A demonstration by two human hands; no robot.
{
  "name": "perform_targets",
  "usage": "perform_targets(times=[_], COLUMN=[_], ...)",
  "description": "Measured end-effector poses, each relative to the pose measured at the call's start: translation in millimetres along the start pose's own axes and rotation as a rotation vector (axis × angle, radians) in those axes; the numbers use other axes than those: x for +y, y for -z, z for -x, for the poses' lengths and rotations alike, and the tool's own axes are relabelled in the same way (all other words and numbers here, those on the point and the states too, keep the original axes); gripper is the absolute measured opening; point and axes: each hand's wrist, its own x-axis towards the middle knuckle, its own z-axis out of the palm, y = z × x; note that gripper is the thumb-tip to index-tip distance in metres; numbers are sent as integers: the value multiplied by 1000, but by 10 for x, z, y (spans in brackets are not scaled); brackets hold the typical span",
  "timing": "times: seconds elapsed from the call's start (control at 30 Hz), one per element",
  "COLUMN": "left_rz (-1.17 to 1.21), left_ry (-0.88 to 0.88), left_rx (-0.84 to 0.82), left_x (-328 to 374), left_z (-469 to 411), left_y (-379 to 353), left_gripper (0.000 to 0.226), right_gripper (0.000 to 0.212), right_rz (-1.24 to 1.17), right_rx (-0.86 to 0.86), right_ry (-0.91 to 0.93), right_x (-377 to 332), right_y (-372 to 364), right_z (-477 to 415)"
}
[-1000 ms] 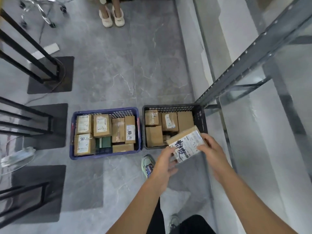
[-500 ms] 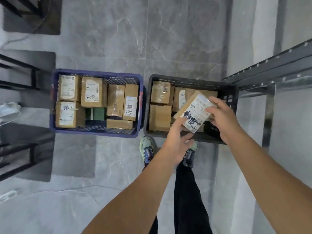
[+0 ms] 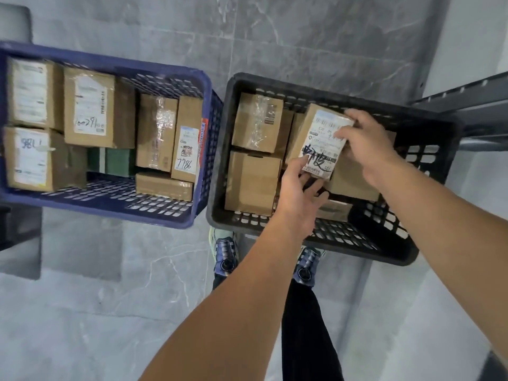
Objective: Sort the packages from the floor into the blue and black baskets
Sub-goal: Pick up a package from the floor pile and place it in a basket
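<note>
Package (image 3: 321,144) held inside black basket (image 3: 220,160), above other boxes (image 3: 251,182).

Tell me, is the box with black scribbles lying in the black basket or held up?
Held up: left hand and right hand grip the tilted box over packages in the black basket.

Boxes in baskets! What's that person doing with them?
A person is sorting packages. The left hand and right hand together hold one labelled box, tilted, over the black basket, not set down yet. Several brown boxes lie in that basket. The blue basket beside it holds more boxes.
</note>
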Motion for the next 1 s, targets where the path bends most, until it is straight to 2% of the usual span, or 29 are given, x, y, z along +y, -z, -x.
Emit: perform_targets(times=[0.13,0.33,0.53,0.63,0.7,0.83,1.0], left_rz=[35,40,76,114,127,158,136], left_ry=[-40,-75,-105,-96,-103,-102,-86], left_rx=[24,57,51,43,49,51,61], left_x=[24,21,7,42,45,47,55], left_z=[-276,-543,-665,-734,-767,-808,-778], left_y=[26,116,150,175,208,246,218], left_gripper=[45,46,48,50,49,51,47], right_gripper=[52,57,80,62,54,61,63], right_rz=[-37,-2,-145,-209,-164,-71,-136], right_rx=[-35,-77,-72,-48,-70,-134,-173], right_ry=[-21,18,16,18,53,69,39], right_x=[9,57,246,330,368,391,446], right_y=[-112,-305,-420,-483,-533,-580,-514], right_z=[-258,-416,-360,-351,-347,-349,-353])
